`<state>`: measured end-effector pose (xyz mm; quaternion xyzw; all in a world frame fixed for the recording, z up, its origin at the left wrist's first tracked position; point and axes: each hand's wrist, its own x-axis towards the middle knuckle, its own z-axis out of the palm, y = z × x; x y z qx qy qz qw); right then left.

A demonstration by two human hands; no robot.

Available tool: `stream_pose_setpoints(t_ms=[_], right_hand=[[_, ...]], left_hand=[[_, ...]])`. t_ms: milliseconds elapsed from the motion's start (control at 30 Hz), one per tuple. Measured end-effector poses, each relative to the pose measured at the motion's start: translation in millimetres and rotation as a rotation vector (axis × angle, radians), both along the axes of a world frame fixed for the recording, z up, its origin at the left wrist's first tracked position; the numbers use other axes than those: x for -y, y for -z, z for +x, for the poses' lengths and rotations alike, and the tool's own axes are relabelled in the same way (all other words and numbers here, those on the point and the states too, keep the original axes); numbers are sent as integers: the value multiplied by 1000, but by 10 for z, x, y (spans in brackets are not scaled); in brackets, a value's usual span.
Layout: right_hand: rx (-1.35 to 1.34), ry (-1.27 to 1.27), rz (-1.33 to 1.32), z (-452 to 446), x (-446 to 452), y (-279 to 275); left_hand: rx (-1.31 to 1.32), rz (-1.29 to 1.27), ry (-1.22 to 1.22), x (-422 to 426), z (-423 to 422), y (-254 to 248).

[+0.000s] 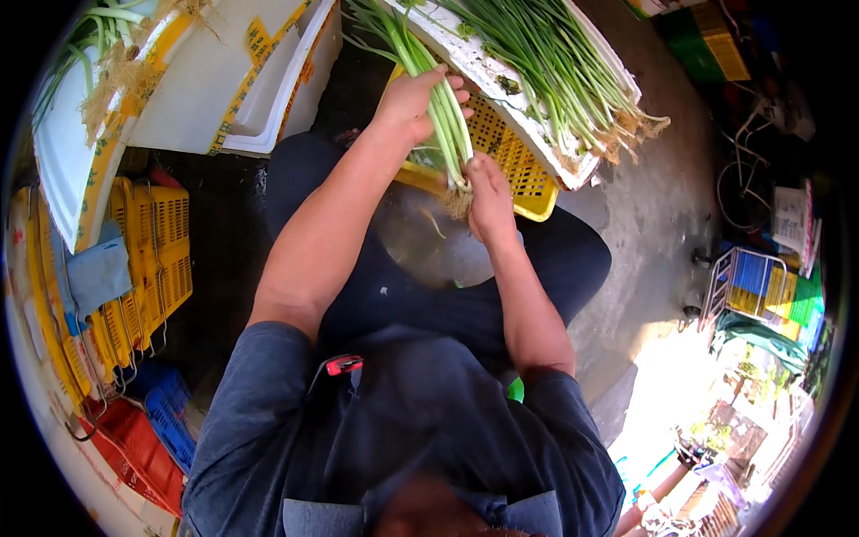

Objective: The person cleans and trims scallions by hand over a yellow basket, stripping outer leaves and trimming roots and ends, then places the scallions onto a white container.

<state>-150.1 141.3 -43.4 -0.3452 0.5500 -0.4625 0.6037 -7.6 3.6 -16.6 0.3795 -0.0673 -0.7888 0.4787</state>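
Observation:
A small bunch of green onions (447, 121) lies slanted between my two hands, leaves up and left, roots hanging down. My left hand (413, 106) is wrapped round the middle of the stalks, some of its fingertips showing on the right side. Close to the root end, the thumb and fingers of my right hand (491, 199) pinch the white stalks. Behind the bunch sits a yellow plastic crate (534, 185). A white foam board (510, 109) rests across it, bearing a large pile of green onions (573, 89) with roots toward the right.
White foam boxes (192, 98) stand at upper left, with rooted green onions (112, 76) on one. Yellow crates (161, 242), a blue crate (168, 412) and a red crate (134, 452) are on the left. A metal cart (747, 282) stands at right on the wet floor.

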Motion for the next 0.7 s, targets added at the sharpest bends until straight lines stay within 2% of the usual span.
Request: stream_pose_setpoints(t_ms=[67, 100, 133, 267, 400, 467, 533, 600, 700], right_hand=[[-103, -168, 35, 38, -4, -180], [-168, -245, 22, -13, 33, -168], [-119, -207, 64, -7, 53, -174], [-335, -241, 67, -10, 110, -357], [-258, -224, -7, -28, 88, -460], [-196, -185, -20, -94, 64, -521], [-98, -110, -1, -84, 46, -782], [-38, -104, -106, -20, 67, -1178], [-148, -69, -248, -109, 210, -1620]], left_hand=[[14, 26, 37, -27, -25, -64], [-90, 6, 103, 21, -54, 112], [-97, -93, 95, -31, -98, 98], [-132, -173, 148, -114, -113, -57], [-204, -298, 212, -122, -63, -87], [-365, -411, 211, -153, -32, -165], [-474, -613, 249, -148, 10, -269], [-488, -683, 271, -164, 96, -417], [-450, -613, 213, -179, 121, -461]])
